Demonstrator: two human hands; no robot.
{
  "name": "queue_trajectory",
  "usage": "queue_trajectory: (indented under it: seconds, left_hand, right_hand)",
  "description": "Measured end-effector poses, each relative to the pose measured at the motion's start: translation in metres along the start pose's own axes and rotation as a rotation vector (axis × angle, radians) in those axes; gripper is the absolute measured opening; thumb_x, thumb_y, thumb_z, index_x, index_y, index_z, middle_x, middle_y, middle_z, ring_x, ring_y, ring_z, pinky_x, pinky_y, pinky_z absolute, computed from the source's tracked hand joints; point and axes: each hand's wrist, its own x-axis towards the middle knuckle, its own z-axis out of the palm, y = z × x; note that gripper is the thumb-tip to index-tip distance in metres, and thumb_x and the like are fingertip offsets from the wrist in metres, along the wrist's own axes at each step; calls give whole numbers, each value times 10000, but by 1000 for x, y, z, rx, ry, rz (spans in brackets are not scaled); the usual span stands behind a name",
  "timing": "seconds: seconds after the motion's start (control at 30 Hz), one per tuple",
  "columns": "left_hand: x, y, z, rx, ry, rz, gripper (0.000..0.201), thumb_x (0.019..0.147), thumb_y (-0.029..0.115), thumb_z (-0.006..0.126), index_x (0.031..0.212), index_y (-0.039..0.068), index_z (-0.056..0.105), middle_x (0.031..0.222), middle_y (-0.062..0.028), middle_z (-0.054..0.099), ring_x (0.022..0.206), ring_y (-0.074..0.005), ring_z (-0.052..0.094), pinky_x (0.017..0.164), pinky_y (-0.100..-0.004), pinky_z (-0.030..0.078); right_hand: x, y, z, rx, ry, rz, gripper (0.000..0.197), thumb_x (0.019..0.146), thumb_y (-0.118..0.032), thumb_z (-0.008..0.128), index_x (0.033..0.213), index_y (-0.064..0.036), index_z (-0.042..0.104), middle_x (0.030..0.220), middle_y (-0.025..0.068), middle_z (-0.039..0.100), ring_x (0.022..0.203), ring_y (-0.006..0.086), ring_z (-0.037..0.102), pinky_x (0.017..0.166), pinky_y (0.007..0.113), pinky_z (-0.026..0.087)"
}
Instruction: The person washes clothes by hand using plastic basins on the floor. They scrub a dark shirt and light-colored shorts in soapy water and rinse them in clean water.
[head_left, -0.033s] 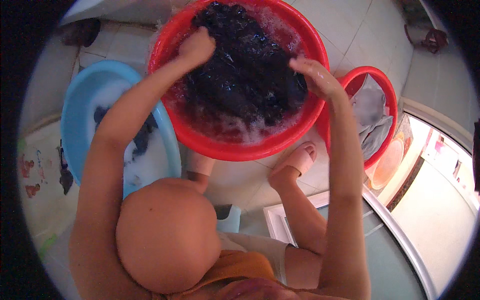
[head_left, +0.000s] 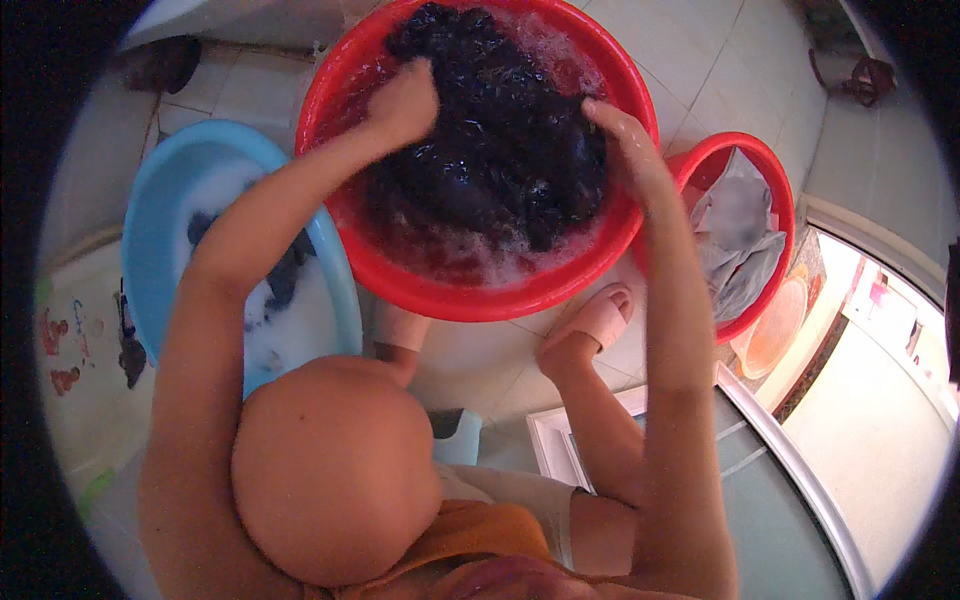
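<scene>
A dark, soaked piece of cloth (head_left: 490, 160) fills most of the big red basin (head_left: 480, 305), with foamy water around it. My left hand (head_left: 404, 105) is closed on the cloth's left part, its fingers mostly turned out of sight. At the basin's right side my right hand (head_left: 630, 150) grips the cloth's right edge, the thumb side up and the other fingers largely hidden. The two hands are apart, with a broad stretch of wet cloth between them.
Left of me stands a light blue tub (head_left: 345, 315) holding suds and dark cloth. A smaller red bucket (head_left: 785, 185) with grey-white fabric is at the right, an orange basin (head_left: 778, 325) beyond it. My slippered foot (head_left: 603, 315) rests on the tiles near the big basin.
My left hand has shifted slightly right and nearer. My right hand has moved a little farther away, and the cloth has shifted slightly in the water.
</scene>
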Motion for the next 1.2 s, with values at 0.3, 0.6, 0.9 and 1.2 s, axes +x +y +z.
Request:
queue_trajectory:
  seconds: [0.3, 0.6, 0.9, 1.2]
  left_hand:
    - [-12, 22, -9, 10, -282, 78, 453, 797, 309, 500, 1083, -40, 453, 955, -268, 570, 832, -411, 575, 737, -485, 447]
    - [-52, 68, -11, -37, 171, 672, 363, 828, 387, 459, 672, 82, 577, 606, -183, 584, 642, -367, 606, 607, -461, 491]
    - [-15, -5, -39, -291, -897, -2, 508, 777, 513, 553, 1021, 74, 631, 961, -78, 633, 855, -259, 602, 815, -375, 445]
    - [-18, -4, 28, 63, -335, 223, 359, 872, 257, 371, 1062, -4, 528, 1003, -245, 571, 919, -367, 570, 760, -464, 455]
  right_hand:
    - [78, 32, 102, 396, 275, 65, 475, 753, -361, 618, 1085, -32, 536, 1026, 123, 590, 934, 277, 554, 874, 348, 407]
    - [78, 35, 121, 1055, 377, -95, 322, 821, -352, 497, 986, -86, 577, 918, 83, 609, 806, 248, 563, 784, 379, 443]
    - [20, -52, -6, 69, 278, 193, 367, 778, -258, 593, 1035, 2, 572, 921, 136, 630, 825, 257, 608, 791, 352, 455]
    - [-32, 8, 104, -124, 414, 89, 473, 820, -389, 549, 822, 83, 554, 755, 188, 613, 592, 318, 600, 500, 364, 462]
